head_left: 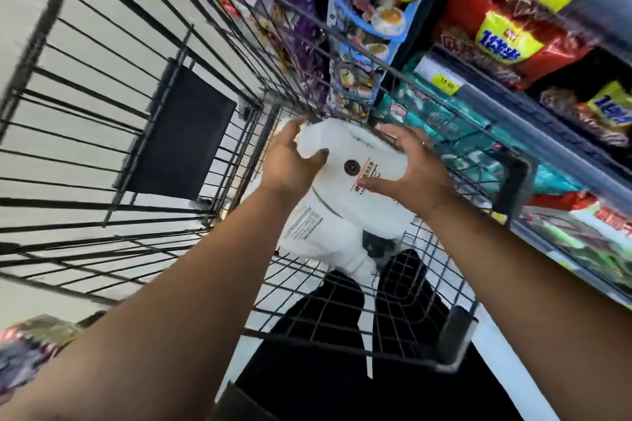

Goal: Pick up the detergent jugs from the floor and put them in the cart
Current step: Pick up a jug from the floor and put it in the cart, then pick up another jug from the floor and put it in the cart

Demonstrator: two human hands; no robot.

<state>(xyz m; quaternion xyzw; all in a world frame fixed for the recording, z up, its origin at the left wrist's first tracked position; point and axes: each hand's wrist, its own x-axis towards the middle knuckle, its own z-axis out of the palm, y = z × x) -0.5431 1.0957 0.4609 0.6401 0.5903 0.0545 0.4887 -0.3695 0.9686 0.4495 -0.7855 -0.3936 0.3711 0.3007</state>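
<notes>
A white detergent jug (355, 154) with a small dark round mark and an orange-printed label sits between both my hands, inside the black wire cart (102, 133). My left hand (290, 157) grips its cap end on the left. My right hand (407, 171) presses flat on its right side over the label. Beneath it lies a second white detergent jug (321, 232) with fine black print, resting on the cart's bottom near the close end. The first jug rests on or just above this lower one; I cannot tell which.
Store shelves (513, 85) with red, teal and purple snack packs and yellow price tags run along the right, close to the cart's side. A black panel (181, 133) hangs on the cart's left wall. My dark trouser legs (342, 335) show through the cart's near end over pale floor.
</notes>
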